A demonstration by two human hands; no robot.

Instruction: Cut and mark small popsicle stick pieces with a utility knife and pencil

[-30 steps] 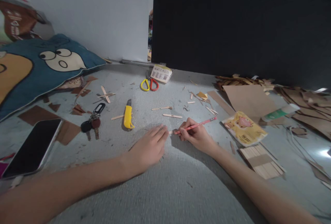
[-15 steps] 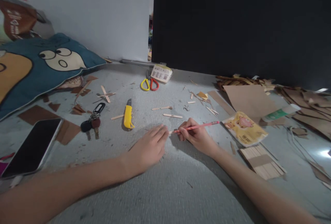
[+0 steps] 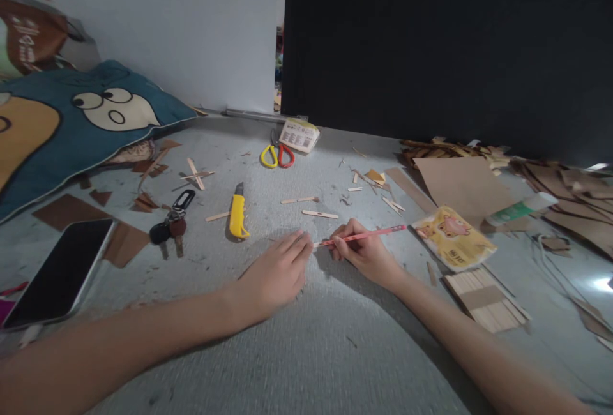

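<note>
My right hand (image 3: 361, 252) grips a pink pencil (image 3: 378, 233) in a writing hold, its tip pointing left toward my other hand. My left hand (image 3: 275, 271) lies palm down on the grey floor, fingers stretched out and pressed on something small at the fingertips, which I cannot make out. The pencil tip meets that spot between the two hands. Loose wooden sticks (image 3: 320, 214) lie just beyond the hands.
A yellow utility knife (image 3: 236, 214), keys (image 3: 170, 226), a phone (image 3: 60, 271) and yellow-red scissors (image 3: 276, 156) lie to the left and back. A yellow packet (image 3: 453, 236), a stack of sticks (image 3: 486, 300), a glue tube (image 3: 520, 209) and cardboard scraps (image 3: 462, 185) fill the right. A blue cushion (image 3: 71, 121) sits far left.
The pencil's far end has dropped slightly lower and flatter than a second ago. Both hands stay in place.
</note>
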